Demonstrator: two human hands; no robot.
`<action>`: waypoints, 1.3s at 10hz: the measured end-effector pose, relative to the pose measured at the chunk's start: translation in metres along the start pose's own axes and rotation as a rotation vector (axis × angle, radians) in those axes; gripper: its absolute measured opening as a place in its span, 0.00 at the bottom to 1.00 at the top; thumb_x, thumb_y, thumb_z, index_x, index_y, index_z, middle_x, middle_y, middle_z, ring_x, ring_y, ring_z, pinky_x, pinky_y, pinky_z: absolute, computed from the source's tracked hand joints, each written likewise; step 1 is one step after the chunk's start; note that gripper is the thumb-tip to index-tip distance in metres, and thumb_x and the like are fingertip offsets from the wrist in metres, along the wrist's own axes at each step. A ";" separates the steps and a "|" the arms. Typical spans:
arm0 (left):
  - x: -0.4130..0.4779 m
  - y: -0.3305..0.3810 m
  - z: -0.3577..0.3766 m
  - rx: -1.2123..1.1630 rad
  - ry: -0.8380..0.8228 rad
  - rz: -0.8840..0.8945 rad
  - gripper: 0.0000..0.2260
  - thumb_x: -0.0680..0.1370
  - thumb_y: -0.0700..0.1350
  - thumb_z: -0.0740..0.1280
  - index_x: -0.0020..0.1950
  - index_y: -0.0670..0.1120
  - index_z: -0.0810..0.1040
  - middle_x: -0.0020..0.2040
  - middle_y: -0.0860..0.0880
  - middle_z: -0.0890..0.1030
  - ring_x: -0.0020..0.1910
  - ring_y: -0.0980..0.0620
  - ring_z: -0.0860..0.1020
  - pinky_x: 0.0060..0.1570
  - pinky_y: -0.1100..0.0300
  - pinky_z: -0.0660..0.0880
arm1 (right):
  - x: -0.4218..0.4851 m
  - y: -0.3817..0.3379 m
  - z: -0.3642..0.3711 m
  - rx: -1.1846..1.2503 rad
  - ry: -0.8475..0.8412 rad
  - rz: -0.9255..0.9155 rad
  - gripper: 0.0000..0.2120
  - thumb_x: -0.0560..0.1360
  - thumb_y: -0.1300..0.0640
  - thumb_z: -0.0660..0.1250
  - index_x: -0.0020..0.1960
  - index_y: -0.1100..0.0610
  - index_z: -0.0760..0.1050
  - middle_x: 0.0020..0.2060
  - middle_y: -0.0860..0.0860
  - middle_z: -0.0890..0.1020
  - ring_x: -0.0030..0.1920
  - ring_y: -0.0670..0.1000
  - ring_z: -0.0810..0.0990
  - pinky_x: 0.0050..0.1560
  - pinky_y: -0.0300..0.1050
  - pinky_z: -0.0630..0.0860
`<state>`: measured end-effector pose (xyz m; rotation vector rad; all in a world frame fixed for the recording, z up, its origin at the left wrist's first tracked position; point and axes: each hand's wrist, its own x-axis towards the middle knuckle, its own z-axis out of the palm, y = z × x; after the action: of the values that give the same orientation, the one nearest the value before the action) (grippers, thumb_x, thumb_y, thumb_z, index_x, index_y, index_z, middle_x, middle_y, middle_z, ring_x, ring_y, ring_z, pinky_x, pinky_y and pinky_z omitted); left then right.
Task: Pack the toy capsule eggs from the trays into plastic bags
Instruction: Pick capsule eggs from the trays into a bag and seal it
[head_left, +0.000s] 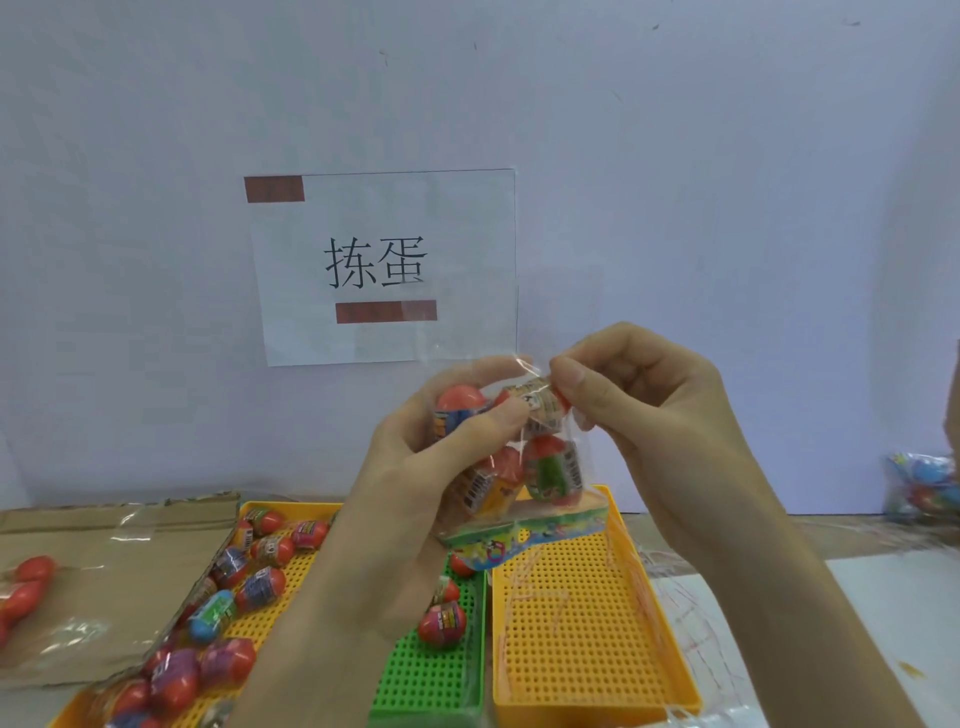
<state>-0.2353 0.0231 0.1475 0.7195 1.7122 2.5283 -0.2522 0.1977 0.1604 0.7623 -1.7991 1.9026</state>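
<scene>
A clear plastic bag (524, 499) with a printed colourful bottom strip hangs in mid-air above the trays, holding several red toy capsule eggs. My left hand (415, 483) grips the bag from the left, fingers curled round the eggs inside. My right hand (644, 405) pinches a red egg with a striped label (540, 408) at the bag's mouth, thumb and fingertips on it. Loose capsule eggs (260, 571) lie in the left yellow tray (291, 577).
A green tray (431, 680) with a few eggs sits in the middle and a yellow tray (582, 634) on the right. Cardboard (114, 571) with a bagged egg pack lies left. A filled bag (919, 488) rests at far right. A paper sign hangs on the wall.
</scene>
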 end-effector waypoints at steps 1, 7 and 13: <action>-0.001 0.000 -0.003 -0.046 -0.022 -0.029 0.15 0.68 0.49 0.74 0.54 0.51 0.86 0.50 0.46 0.86 0.46 0.45 0.86 0.42 0.48 0.84 | 0.000 0.002 0.000 0.008 -0.051 -0.057 0.04 0.71 0.51 0.74 0.40 0.50 0.82 0.35 0.47 0.81 0.38 0.46 0.78 0.43 0.38 0.75; -0.002 -0.002 -0.005 -0.268 -0.109 -0.042 0.14 0.70 0.43 0.71 0.55 0.50 0.84 0.61 0.45 0.84 0.54 0.44 0.84 0.47 0.47 0.83 | 0.000 -0.001 0.002 0.158 -0.226 -0.101 0.05 0.79 0.56 0.65 0.49 0.58 0.73 0.55 0.58 0.86 0.63 0.57 0.82 0.59 0.48 0.78; -0.001 -0.010 -0.019 0.012 -0.014 0.068 0.09 0.76 0.51 0.65 0.42 0.61 0.85 0.48 0.49 0.83 0.45 0.49 0.80 0.52 0.50 0.73 | -0.003 0.000 0.006 0.120 -0.093 -0.096 0.11 0.77 0.61 0.66 0.49 0.49 0.86 0.49 0.55 0.87 0.53 0.67 0.82 0.50 0.75 0.73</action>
<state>-0.2439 0.0104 0.1333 0.8080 1.7297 2.5524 -0.2490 0.1916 0.1582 0.9761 -1.6816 1.9546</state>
